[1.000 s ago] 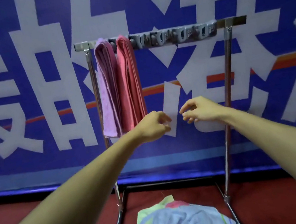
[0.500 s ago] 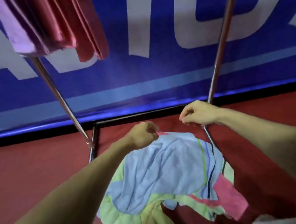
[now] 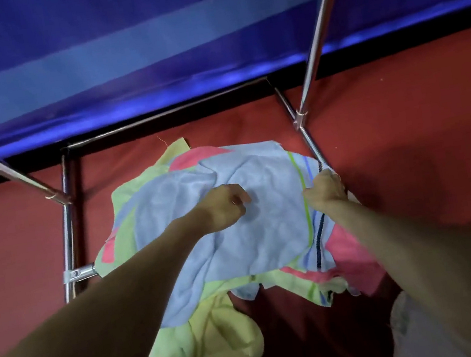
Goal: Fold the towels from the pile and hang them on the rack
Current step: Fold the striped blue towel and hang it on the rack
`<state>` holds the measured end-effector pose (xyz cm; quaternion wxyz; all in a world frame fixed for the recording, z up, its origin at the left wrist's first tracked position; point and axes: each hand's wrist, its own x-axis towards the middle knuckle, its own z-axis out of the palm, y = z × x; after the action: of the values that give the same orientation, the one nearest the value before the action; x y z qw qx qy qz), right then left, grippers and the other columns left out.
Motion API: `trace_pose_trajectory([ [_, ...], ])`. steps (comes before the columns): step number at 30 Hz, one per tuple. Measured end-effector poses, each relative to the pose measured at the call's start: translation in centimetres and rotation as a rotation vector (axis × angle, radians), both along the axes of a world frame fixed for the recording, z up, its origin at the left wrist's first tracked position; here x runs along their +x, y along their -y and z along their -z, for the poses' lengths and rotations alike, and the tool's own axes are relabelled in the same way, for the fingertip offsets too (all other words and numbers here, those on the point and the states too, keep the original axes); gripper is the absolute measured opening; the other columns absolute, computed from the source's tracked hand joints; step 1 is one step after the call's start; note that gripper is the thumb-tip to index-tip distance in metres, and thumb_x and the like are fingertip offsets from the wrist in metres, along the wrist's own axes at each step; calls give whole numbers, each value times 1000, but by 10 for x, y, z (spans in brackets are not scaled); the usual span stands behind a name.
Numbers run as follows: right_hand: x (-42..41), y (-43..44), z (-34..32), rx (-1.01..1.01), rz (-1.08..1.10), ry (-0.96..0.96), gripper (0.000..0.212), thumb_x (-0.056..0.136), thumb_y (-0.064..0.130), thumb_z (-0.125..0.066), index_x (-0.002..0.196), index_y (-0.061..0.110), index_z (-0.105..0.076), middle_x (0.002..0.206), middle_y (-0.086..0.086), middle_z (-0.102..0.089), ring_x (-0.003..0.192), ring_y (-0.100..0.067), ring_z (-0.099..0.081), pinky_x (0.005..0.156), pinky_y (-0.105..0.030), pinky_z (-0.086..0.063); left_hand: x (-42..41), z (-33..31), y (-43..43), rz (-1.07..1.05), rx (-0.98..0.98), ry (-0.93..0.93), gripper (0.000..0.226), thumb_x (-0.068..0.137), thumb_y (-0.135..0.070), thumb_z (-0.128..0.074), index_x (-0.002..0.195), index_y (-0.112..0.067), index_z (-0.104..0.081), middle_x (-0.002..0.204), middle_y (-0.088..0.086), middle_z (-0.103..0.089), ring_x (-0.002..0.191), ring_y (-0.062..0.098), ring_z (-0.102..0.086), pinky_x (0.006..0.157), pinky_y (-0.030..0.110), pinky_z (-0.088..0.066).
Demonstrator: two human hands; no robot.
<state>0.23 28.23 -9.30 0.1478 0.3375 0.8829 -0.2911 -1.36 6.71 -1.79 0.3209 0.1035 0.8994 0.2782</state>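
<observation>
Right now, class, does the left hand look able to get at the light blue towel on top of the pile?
Probably yes. The left hand hovers over the light blue towel, which lies on top of the pile with nothing covering it; whether it touches the cloth is unclear.

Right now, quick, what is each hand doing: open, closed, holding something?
Left hand: fingers curled on the light blue towel; a pinch cannot be told.
Right hand: closed, gripping that towel's striped edge.

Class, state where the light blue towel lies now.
Head view, centre: the light blue towel tops the pile between the base bars of the rack, the left hand at its middle.
</observation>
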Motion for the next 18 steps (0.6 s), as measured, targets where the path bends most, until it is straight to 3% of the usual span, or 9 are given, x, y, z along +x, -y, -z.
trace_pose_trajectory([
  [2, 6, -1, 18, -9, 84, -8, 61, 85, 19, -63, 133, -9, -37, 138, -28, -44, 129, -39, -43, 105, -39, -36, 0, 13, -2, 17, 15, 28, 27, 88, -3, -54, 106, -19, -66, 97, -4, -60, 90, 14, -56, 70, 17, -41],
  [5, 10, 0, 33, 1, 128, -43, 65, 88, 19, -60, 137, -12, -31, 138, -30, -43, 129, -39, -42, 105, -38, -35, 0, 25, -5, 26, 16, 34, 28, 87, -1, -53, 105, -18, -66, 100, 0, -64, 95, 16, -59, 79, 21, -45],
  [11, 9, -6, 20, 9, 189, -28, 33, 90, 21, -60, 118, 3, -63, 127, -17, -61, 118, -32, -57, 91, -32, -46, 3, 16, -2, 42, 21, -11, 27, 90, -3, -49, 105, -17, -67, 102, 1, -65, 97, 20, -61, 85, 26, -47],
  [14, 11, -1, 3, -2, 84, -150, 18, 86, 19, -60, 93, 5, -70, 112, -20, -66, 108, -37, -60, 89, -36, -49, 6, -1, 5, 62, 15, -34, 27, 91, -5, -47, 105, -19, -67, 103, 6, -68, 95, 23, -63, 85, 30, -50],
  [16, 15, 5, -11, -20, -47, -263, 14, 86, 20, -61, 74, 12, -60, 97, -21, -65, 101, -38, -59, 81, -36, -46, 8, -17, 10, 72, 14, -28, 26, 91, -6, -49, 106, -20, -65, 103, 6, -67, 95, 24, -63, 77, 27, -50],
  [18, 18, 14, -33, -61, -175, -354, 13, 92, 21, -58, 81, 13, -57, 97, -18, -58, 100, -34, -55, 73, -33, -36, 12, -39, 15, 100, -5, -12, 28, 90, -10, -55, 115, -22, -61, 109, 0, -60, 94, 19, -59, 68, 19, -44],
])
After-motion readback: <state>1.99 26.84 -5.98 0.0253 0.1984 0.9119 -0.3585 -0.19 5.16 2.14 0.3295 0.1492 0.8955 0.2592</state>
